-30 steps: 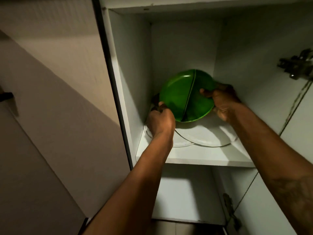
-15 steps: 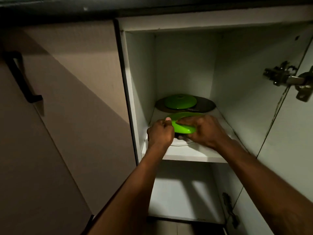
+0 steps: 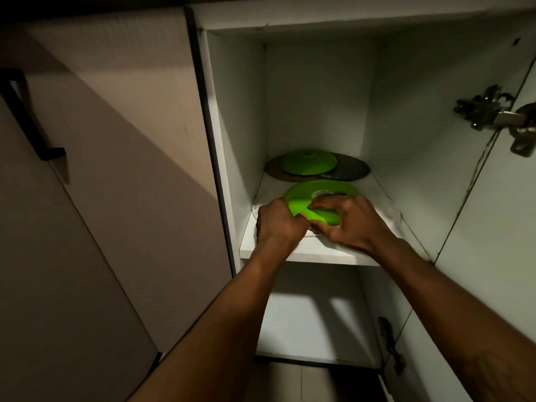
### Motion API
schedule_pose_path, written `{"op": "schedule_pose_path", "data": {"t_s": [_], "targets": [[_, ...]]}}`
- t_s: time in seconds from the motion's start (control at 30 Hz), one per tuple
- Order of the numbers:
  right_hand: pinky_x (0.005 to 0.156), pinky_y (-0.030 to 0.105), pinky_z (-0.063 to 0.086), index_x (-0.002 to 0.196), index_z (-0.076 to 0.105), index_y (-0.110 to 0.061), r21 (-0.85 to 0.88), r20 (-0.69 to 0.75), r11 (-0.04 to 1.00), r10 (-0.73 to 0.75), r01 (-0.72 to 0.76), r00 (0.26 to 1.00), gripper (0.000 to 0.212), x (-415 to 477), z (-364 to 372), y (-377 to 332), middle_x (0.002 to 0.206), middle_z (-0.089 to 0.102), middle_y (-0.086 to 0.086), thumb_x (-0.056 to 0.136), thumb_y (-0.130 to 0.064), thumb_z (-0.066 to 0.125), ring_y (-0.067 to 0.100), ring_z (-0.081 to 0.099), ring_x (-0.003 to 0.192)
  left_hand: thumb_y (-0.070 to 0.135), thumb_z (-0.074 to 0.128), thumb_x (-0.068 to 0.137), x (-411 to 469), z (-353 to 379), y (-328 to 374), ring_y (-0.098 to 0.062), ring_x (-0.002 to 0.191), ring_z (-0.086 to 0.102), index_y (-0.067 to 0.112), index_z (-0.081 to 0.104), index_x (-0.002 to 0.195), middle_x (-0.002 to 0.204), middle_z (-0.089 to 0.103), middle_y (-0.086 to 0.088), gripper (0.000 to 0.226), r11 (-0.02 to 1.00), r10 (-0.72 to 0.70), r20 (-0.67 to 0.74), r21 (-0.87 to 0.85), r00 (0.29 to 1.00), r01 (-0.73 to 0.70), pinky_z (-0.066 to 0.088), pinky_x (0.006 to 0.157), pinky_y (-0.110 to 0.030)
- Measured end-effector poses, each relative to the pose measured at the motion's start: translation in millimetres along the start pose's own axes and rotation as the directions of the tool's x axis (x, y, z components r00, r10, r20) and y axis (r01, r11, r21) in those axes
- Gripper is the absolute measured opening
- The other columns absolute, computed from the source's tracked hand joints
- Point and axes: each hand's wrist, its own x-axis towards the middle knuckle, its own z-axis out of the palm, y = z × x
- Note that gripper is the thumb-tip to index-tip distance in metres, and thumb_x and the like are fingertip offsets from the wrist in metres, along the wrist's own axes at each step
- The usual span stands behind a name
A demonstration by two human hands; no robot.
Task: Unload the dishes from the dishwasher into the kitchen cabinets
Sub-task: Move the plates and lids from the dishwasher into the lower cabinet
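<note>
Both hands are on the green plate (image 3: 333, 187), inside the open cabinet (image 3: 240, 117), on the upper shelf (image 3: 327, 253). My left hand (image 3: 280, 224) has its fingers curled round the plate's near-left rim. My right hand (image 3: 352, 220) lies over the top, fingers bent down onto the green face, thumb under the near edge as far as I can tell. So both grip it. Could be two green plates stacked, can't tell.

The plate lies nearly flat, just past my knuckles, over a pale plate (image 3: 314, 234) whose edge peeks out between my two hands. Beyond my fingertips, at the back of the shelf, an upturned green dish (image 3: 307, 165) sits on a dark plate (image 3: 353, 171), apart from the one I hold. The door hinge (image 3: 490, 111) is up and right of my right hand.

Step, my guess: seating the green plate on the pale one. To do it well:
- Lower the far edge first and centre it over the pale plate.
- Slide the thumbs out from under so it drops the last bit without a clack.
- Don't push it further from my hands than needed, or it knocks the back pile.
- The pale plate sits close to the shelf lip under my wrists, so no pulling toward me on release.
- Let go one hand at a time and check it doesn't rock.
</note>
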Motion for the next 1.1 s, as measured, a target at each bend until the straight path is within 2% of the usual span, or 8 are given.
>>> {"op": "schedule_pose_path", "data": {"t_s": [0.13,0.23,0.33,0.5,0.63,0.77,0.87,1.1], "targets": [[0.094,0.036,0.054,0.111,0.076,-0.026,0.0,0.024,1.0,0.003,-0.003,1.0,0.05,0.8,0.4,0.5,0.118,0.073,-0.007,0.079,-0.062,0.066,0.014,0.067,0.111,0.038,0.069,0.086,0.4,1.1,0.7,-0.037,0.114,0.062,0.013,0.067,0.124,0.12,0.068,-0.015,0.045,1.0,0.006,-0.01,0.007,1.0,-0.006,0.048,0.084,-0.03],[0.096,0.034,0.053,0.112,0.076,-0.023,0.015,0.0,1.0,0.004,-0.004,1.0,0.047,2.2,-2.2,-1.7,0.118,0.073,-0.005,0.084,-0.058,0.062,0.012,0.065,0.114,0.039,0.069,0.085,1.3,0.8,0.0,-0.036,0.11,0.064,0.014,0.067,0.12,0.116,0.07,-0.014,0.043,0.998,0.044,-0.009,0.034,0.999,-0.043,0.044,0.078,-0.027],[0.098,0.028,0.051,0.114,0.075,-0.022,0.014,-0.092,1.0,0.004,-0.003,0.996,0.036,-1.6,-1.5,-4.7,0.119,0.072,-0.005,0.089,-0.047,0.067,0.01,0.064,0.114,0.03,0.068,0.087,-3.7,-6.1,2.0,-0.034,0.103,0.065,0.016,0.067,0.119,0.11,0.071,-0.011,0.035,0.992,0.121,-0.049,0.027,0.992,-0.119,0.04,0.073,-0.025],[0.096,0.035,0.053,0.109,0.077,-0.015,0.007,-0.298,0.998,0.055,-0.055,0.953,0.026,-6.5,0.8,-29.6,0.116,0.073,0.0,0.089,-0.032,0.073,0.015,0.067,0.112,0.023,0.065,0.086,-26.2,-18.1,0.9,-0.028,0.106,0.067,0.016,0.064,0.125,0.115,0.072,-0.007,0.04,0.982,0.143,-0.159,-0.099,0.977,-0.16,0.052,0.09,-0.033],[0.108,0.041,0.044,0.115,0.075,-0.017,0.009,-0.171,0.985,0.17,-0.171,0.971,0.032,-8.2,-16.1,-73.9,0.127,0.068,0.004,0.089,-0.036,0.073,0.017,0.063,0.121,0.029,0.058,0.08,-51.5,-36.7,1.6,-0.032,0.116,0.06,0.007,0.057,0.134,0.127,0.064,-0.014,0.058,0.984,0.175,0.018,0.036,0.984,-0.176,0.05,0.098,-0.042],[0.106,0.042,0.046,0.119,0.072,-0.018,-0.006,-0.089,0.953,0.302,-0.303,0.949,0.036,-11.1,-60.3,-121.0,0.13,0.067,0.004,0.091,-0.04,0.066,0.019,0.061,0.122,0.023,0.063,0.079,-73.5,-80.8,32.1,-0.041,0.117,0.058,0.002,0.053,0.136,0.13,0.06,-0.022,0.062,0.972,0.157,0.141,0.151,0.977,-0.178,0.048,0.101,-0.046],[0.108,0.037,0.044,0.121,0.071,-0.019,0.024,-0.049,0.919,0.394,-0.393,0.918,0.034,-20.7,-99.6,-154.9,0.13,0.067,0.002,0.093,-0.038,0.066,0.017,0.06,0.124,0.024,0.059,0.078,-102.7,-119.9,64.6,-0.04,0.114,0.059,0.003,0.052,0.137,0.129,0.059,-0.019,0.063,0.981,0.116,0.187,0.134,0.975,-0.142,0.05,0.098,-0.046],[0.105,0.035,0.047,0.127,0.066,-0.023,0.089,0.03,0.83,0.55,-0.551,0.834,0.035,-59.0,-178.5,-227.6,0.136,0.063,-0.004,0.095,-0.037,0.061,0.014,0.057,0.127,0.027,0.065,0.079,-198.2,-182.7,111.0,-0.037,0.136,0.047,0.006,0.046,0.145,0.145,0.052,-0.019,0.072,0.997,0.057,0.329,0.036,0.943,-0.073,0.042,0.11,-0.041]]}}
